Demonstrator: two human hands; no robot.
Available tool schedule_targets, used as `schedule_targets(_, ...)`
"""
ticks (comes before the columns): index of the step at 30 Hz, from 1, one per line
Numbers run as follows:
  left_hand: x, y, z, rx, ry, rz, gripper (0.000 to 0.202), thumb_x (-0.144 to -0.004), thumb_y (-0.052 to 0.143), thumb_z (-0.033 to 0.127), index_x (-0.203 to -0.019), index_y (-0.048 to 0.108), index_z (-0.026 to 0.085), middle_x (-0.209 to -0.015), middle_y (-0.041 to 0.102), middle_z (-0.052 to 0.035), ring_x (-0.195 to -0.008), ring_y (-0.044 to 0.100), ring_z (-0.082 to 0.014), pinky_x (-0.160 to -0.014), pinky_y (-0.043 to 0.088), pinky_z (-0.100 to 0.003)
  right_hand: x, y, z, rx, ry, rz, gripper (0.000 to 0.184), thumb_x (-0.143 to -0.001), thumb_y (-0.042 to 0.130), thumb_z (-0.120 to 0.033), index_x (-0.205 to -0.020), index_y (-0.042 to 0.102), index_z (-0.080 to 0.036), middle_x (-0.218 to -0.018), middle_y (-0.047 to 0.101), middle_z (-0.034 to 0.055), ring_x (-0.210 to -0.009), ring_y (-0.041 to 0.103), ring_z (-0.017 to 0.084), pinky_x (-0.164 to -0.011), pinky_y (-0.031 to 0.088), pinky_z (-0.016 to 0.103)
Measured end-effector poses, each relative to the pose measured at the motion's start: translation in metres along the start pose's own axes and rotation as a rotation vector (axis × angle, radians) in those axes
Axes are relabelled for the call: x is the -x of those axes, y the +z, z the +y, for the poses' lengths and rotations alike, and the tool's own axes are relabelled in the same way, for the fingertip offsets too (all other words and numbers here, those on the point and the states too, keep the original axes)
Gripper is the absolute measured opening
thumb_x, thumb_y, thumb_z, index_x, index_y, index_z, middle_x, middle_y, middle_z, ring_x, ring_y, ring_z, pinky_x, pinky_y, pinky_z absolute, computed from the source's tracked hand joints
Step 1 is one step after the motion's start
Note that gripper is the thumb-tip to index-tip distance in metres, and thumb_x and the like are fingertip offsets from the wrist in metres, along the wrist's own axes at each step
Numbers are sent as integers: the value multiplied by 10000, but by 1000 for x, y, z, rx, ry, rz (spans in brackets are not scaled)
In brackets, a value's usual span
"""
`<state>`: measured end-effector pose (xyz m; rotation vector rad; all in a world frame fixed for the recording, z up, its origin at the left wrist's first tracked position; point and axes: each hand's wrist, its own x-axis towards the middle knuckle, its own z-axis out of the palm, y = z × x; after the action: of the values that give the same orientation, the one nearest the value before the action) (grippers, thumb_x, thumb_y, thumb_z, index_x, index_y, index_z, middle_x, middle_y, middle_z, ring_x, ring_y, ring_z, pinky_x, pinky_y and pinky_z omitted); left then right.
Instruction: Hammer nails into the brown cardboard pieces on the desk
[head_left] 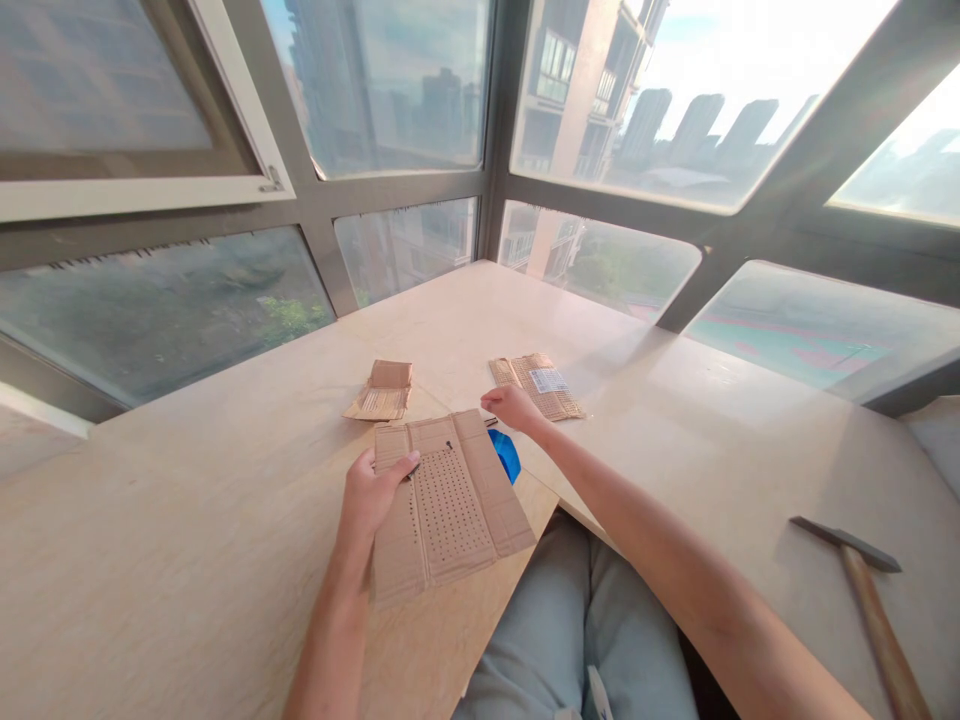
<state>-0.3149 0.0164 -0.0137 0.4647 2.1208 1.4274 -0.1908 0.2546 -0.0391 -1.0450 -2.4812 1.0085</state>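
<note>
My left hand (pixel 379 490) grips the left edge of a flat cardboard sheet (pixel 495 490), its thumb on top. Rows of small holes run through the sheet's middle. Beside the thumb lies a small dark piece (pixel 411 472), and another small dark piece (pixel 449 445) sits near the top of the holes. My right hand (pixel 511 405) is closed just beyond the sheet's upper right corner; what its fingers hold, if anything, I cannot make out. Below it a shiny blue object (pixel 507 456) shows, partly hidden by the sheet. A thin dark item (pixel 491 422) lies between them.
A folded cardboard piece (pixel 391 376) stands at the back left. Behind my right hand lies a corrugated cardboard piece (pixel 559 400) with a white label. A wooden-handled hammer (pixel 862 580) rests at the right on the pale counter (pixel 225 520). Windows border the counter's back edges.
</note>
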Motion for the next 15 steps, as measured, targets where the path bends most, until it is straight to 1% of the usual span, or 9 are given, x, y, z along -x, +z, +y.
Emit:
schedule_targets(2, 0, 1, 0, 7, 7, -5, 398, -626, 764, 355, -932, 686, 113, -930, 740, -112, -870, 691, -254, -780, 529, -331, 11, -9, -11, -8, -66, 38, 245, -909, 526, -261, -952, 752, -177, -936, 742, 59, -922, 660, 200, -788, 476, 272)
schedule_targets(4, 1, 2, 1, 9, 9, -7, 402, -619, 767, 359, -927, 685, 112, -923, 740, -112, -866, 690, -251, -783, 528, -328, 24, -15, -25, -45, -215, 24, 258, -926, 528, -318, -1033, 729, -197, -984, 720, 47, -903, 643, 164, -772, 464, 245)
schedule_targets(6, 1, 4, 1, 4, 5, -8, 413, -614, 769, 365, -929, 686, 111, -916, 740, -108, -862, 690, -246, -785, 526, -326, 36, -17, -39, -70, -443, -81, 266, -870, 633, -327, -1086, 711, -193, -998, 690, 55, -843, 627, 142, -738, 456, 226)
schedule_targets(8, 1, 6, 2, -1, 13, -16, 425, -612, 766, 376, -933, 687, 110, -908, 739, -103, -854, 690, -244, -776, 526, -325, 46, -15, -50, -5, -586, -214, 294, -819, 704, -272, -1097, 706, -175, -975, 669, 65, -795, 611, 136, -716, 447, 226)
schedule_targets(9, 1, 7, 3, -2, 23, -19, 427, -611, 764, 380, -933, 688, 110, -904, 739, -100, -850, 689, -244, -770, 526, -325, 48, -12, -54, 55, -612, -265, 268, -816, 709, -242, -1074, 713, -170, -954, 664, 66, -797, 608, 141, -716, 442, 229)
schedule_targets(11, 2, 8, 4, -3, 40, -15, 424, -604, 764, 381, -925, 688, 112, -893, 739, -96, -842, 688, -246, -763, 526, -327, 51, -8, -59, 176, -627, -308, 152, -841, 678, -193, -979, 735, -168, -907, 662, 61, -831, 606, 153, -724, 426, 229)
schedule_targets(13, 2, 8, 3, -2, 43, -5, 419, -597, 765, 374, -916, 686, 114, -890, 740, -96, -843, 686, -246, -769, 524, -330, 53, -4, -61, 256, -647, -298, 96, -867, 645, -170, -886, 739, -180, -876, 663, 49, -865, 602, 157, -725, 406, 224)
schedule_targets(15, 2, 8, 3, -5, 37, 0, 418, -592, 765, 372, -912, 685, 115, -891, 739, -97, -843, 686, -246, -777, 523, -335, 55, -1, -62, 310, -666, -258, 109, -887, 622, -172, -851, 725, -183, -870, 666, 41, -857, 596, 152, -709, 385, 223)
